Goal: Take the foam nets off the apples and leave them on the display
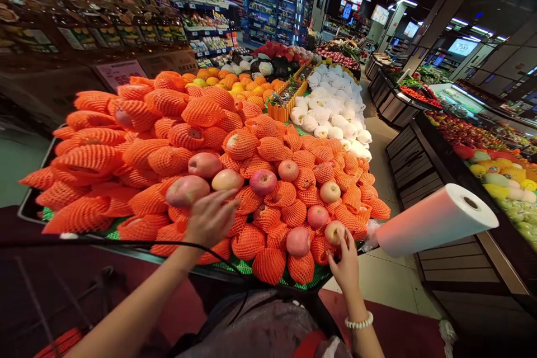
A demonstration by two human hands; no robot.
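Observation:
A big heap of apples in orange foam nets [168, 140] fills a display stand in front of me. Several bare red-pink apples lie among the nets. My left hand [210, 218] reaches over the near left of the heap, fingers spread, touching a bare pinkish apple [187, 190] beside a pale one [227, 180]. My right hand [346, 265], with a white bead bracelet on the wrist, touches a bare apple [334, 231] at the heap's near right corner with its fingertips. Neither hand has closed around a fruit.
A roll of thin plastic bags [434, 220] sticks out at the right. Behind the apples lie oranges [235, 85] and white-netted fruit [335, 106]. Further produce stands [495, 162] line an aisle on the right. A black cable [126, 244] runs across the stand's front.

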